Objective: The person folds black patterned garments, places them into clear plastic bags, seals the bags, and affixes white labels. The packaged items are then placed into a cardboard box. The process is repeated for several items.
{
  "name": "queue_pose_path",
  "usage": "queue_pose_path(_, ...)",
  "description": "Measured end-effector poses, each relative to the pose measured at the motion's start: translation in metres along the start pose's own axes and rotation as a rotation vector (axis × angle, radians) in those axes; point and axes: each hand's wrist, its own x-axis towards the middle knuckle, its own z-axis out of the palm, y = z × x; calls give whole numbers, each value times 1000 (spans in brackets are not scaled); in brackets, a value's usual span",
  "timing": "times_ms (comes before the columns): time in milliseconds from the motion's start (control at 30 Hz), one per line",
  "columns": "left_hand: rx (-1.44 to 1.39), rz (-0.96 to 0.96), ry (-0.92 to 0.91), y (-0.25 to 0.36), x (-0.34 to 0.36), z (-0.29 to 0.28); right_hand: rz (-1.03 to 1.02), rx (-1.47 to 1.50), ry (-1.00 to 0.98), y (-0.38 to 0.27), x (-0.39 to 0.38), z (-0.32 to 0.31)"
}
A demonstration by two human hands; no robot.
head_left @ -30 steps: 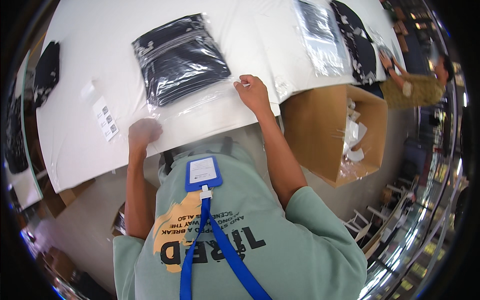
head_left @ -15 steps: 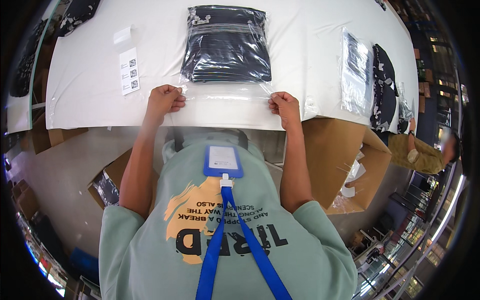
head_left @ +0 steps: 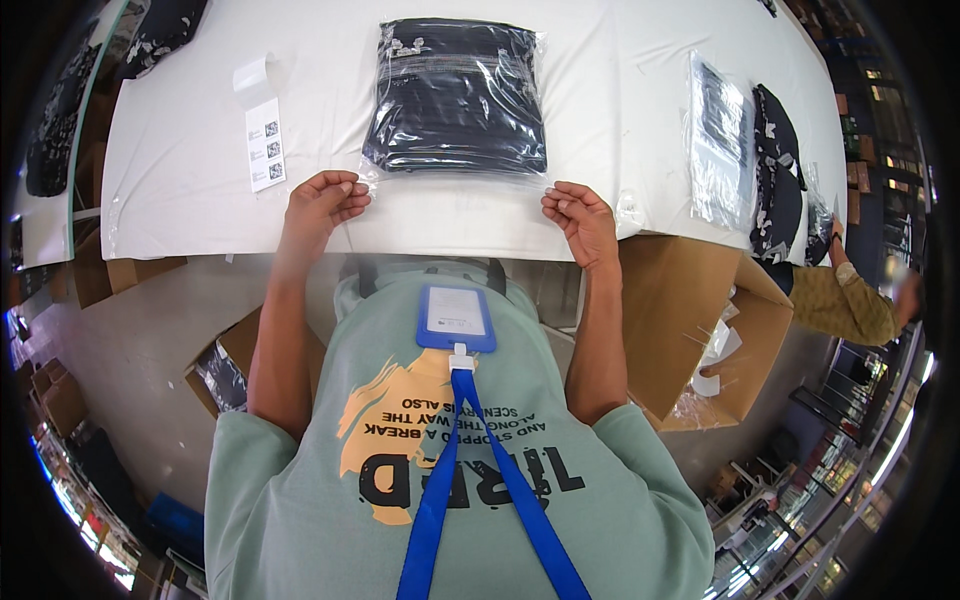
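A folded black garment with small pale floral patches lies inside a clear plastic bag (head_left: 458,120) on the white-covered table. At the bag's near left corner, my left hand (head_left: 324,208) pinches the film between thumb and fingertips. My right hand (head_left: 584,222) is closed on the near right corner in the same way. Between the two hands the near edge of the film runs across, just in front of the garment. To the left of the bag lies a strip of white labels (head_left: 265,143) with black square codes, its upper end curled.
A second clear bag (head_left: 722,145) lies on the right side of the table, next to dark patterned garments (head_left: 776,170). Cardboard boxes (head_left: 668,320) stand below the table's front edge. Another person's arm (head_left: 842,268) reaches in at the far right.
The strip of film between my hands has become shorter and now lies close against the garment's near edge. My hands still pinch its two corners.
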Motion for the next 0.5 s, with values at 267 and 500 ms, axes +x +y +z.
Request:
queue_pose_path(267,-182,54,-94,-16,9,-7,-136,10,-1,12,11,-3)
queue_pose_path(500,63,239,73,-24,19,0,-291,-211,55,15,23,-2)
